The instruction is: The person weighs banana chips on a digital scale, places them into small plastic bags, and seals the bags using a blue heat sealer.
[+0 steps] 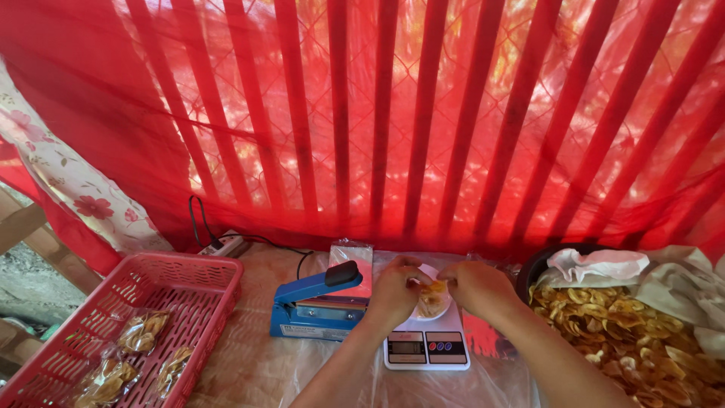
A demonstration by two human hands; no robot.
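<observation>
— What is the left hand (393, 291) doing?
— It pinches one side of a small bag of chips (433, 298). The right hand (477, 287) pinches the other side.
— Where is the bag?
— Between both bent hands, over the white scale (427, 347).

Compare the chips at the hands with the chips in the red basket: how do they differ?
The chips at the hands lie on the scale, in an unsealed clear bag held by the left hand and right hand; the chips in the red basket sit in three separate packets, untouched. The scale portion is one; the basket holds several. Both are yellow-brown chips in clear plastic.
</observation>
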